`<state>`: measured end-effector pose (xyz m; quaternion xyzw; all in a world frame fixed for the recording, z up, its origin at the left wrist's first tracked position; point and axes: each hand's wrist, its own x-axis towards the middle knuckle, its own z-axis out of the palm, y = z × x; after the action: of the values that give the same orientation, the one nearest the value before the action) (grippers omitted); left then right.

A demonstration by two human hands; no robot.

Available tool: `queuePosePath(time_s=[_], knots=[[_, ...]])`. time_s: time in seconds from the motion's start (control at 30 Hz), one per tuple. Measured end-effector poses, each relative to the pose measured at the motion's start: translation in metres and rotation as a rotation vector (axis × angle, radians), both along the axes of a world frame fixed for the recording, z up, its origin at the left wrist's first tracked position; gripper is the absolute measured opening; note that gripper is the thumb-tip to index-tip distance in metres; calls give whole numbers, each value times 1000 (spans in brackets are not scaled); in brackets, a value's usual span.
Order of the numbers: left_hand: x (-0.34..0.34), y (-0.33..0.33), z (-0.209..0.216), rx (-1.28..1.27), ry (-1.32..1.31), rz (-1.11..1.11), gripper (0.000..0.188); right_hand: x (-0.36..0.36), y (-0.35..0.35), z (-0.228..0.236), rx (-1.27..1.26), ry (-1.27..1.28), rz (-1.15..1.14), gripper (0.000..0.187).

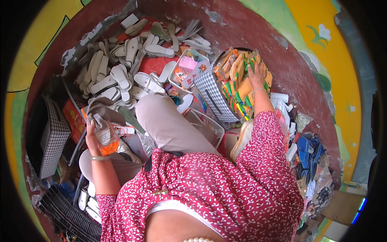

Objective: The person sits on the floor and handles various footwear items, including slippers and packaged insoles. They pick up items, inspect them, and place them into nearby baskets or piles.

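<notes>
My left hand [92, 139] is closed on the lower edge of a crumpled grey cloth [98, 108], left of my bent knee. Just beside it lie an orange packet [109, 147] and a pale sole-shaped piece. My right hand [255, 77] reaches into a houndstooth-patterned fabric box [213, 94] and rests on top of its contents, fingers stretched out. Bundles of orange-yellow sole-shaped pieces [238, 68] with green and yellow wrapping fill the box. What lies under my right fingers is hidden.
Piles of white and grey insoles [121, 76] spread over the floor ahead. A white basket [176, 76] of small packets stands beside the box. Another houndstooth box [56, 133] is at far left. Blue sandals [308, 151] lie at right. A dark red wall [258, 24] curves behind.
</notes>
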<state>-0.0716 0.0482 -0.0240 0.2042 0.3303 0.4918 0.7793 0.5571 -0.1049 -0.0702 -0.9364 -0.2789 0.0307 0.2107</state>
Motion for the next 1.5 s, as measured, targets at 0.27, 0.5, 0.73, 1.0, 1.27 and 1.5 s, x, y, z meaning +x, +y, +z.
queuePosePath(time_s=[0.27, 0.5, 0.73, 1.0, 1.27, 1.5], knots=[[6, 3, -6, 48, 120, 30, 36, 36, 50, -11, -166, 109, -21, 85], [5, 13, -16, -23, 167, -19, 32, 18, 64, -20, -242, 154, 4, 82], [33, 15, -18, -89, 258, 58, 33, -7, 70, -35, -154, 147, -24, 79], [27, 13, -10, -97, 336, 37, 33, -17, 71, -45, -129, 110, -15, 76], [38, 2, 12, -28, 200, 45, 34, -2, 71, -28, -270, 131, -42, 83], [18, 10, 2, -33, 274, 34, 35, 54, 54, -10, 28, 101, 122, 68]])
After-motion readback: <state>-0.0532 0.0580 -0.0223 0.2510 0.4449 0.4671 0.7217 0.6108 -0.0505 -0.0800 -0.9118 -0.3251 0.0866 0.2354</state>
